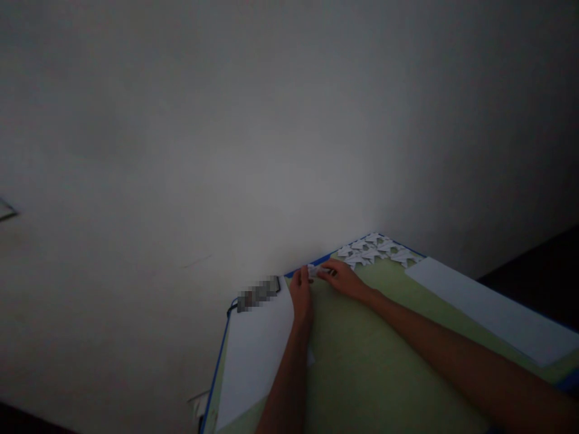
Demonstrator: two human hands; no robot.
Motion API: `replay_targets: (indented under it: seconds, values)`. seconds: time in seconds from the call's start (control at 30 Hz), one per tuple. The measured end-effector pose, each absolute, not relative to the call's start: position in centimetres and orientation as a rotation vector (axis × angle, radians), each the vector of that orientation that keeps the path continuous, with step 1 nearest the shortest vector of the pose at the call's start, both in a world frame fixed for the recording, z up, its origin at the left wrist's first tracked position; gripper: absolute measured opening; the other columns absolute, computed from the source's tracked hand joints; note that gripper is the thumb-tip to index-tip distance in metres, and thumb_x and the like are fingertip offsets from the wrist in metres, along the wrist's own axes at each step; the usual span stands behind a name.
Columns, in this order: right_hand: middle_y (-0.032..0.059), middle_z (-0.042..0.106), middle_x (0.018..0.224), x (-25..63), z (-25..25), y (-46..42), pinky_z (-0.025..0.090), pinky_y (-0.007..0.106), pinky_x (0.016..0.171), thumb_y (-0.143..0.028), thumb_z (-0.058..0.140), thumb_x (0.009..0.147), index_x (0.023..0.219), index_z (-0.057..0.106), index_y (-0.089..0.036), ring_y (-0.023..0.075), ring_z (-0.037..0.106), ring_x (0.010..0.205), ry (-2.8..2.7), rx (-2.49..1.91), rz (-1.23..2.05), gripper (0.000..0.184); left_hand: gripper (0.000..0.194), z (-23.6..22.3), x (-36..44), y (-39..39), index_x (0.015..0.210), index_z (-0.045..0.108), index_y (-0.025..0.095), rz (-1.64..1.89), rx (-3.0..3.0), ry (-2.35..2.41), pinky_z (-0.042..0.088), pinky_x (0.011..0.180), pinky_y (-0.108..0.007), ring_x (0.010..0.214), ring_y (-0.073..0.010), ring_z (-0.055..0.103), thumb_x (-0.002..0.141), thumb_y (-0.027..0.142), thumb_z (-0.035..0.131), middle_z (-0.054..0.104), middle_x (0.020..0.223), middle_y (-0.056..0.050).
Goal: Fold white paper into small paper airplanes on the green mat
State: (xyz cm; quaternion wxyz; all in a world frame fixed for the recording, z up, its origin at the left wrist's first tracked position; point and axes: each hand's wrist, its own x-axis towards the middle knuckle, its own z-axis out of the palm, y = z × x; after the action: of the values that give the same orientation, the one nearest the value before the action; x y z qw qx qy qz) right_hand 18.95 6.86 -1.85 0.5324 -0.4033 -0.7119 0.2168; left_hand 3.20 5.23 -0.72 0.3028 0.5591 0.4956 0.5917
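Note:
Near the far edge of a green-topped table (362, 361) my two hands come together over a small piece of folded white paper (313, 270). My left hand (301, 292) pinches its left end. On the other side, my right hand (341, 279) grips the paper's right end between thumb and fingers. Its exact shape is partly covered by my fingers. Just beyond my right hand, several small folded white paper pieces (380, 248) with pointed shapes lie grouped at the table's far corner.
White paper (253, 355) lies along the left side, with a blurred-out object (257, 293) at its top. More white paper (493, 307) lies along the right edge. A grey wall (271, 150) rises directly behind the table's blue rim. The room is dim.

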Motion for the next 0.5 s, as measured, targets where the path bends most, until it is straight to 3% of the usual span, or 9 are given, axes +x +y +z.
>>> replay_targets:
  seconds: [0.13,0.5]
  values:
    - [0.0071,0.072,0.090,19.09,-2.41,7.77,0.048,0.030,0.073,-0.032,0.067,0.090,0.091,0.074,-0.015,0.0213,0.065,0.083,-1.663,-0.968,0.564,0.018,0.045,-0.87,3.26,5.49,0.097,0.072,0.015,1.556,1.561,1.262,0.050,0.077,-0.035,0.084,-0.0238,0.068,0.080,0.056,0.070,0.074,0.093,-0.012]
    - [0.0046,0.072,0.084,19.18,-2.80,8.02,0.046,0.030,0.073,-0.038,0.067,0.087,0.084,0.073,-0.016,0.0200,0.063,0.080,-1.671,-0.915,0.653,0.023,0.033,-1.10,3.01,5.35,0.090,0.073,0.015,1.571,1.578,1.215,0.050,0.074,-0.032,0.080,-0.0221,0.068,0.075,0.044,0.077,0.075,0.088,-0.009]
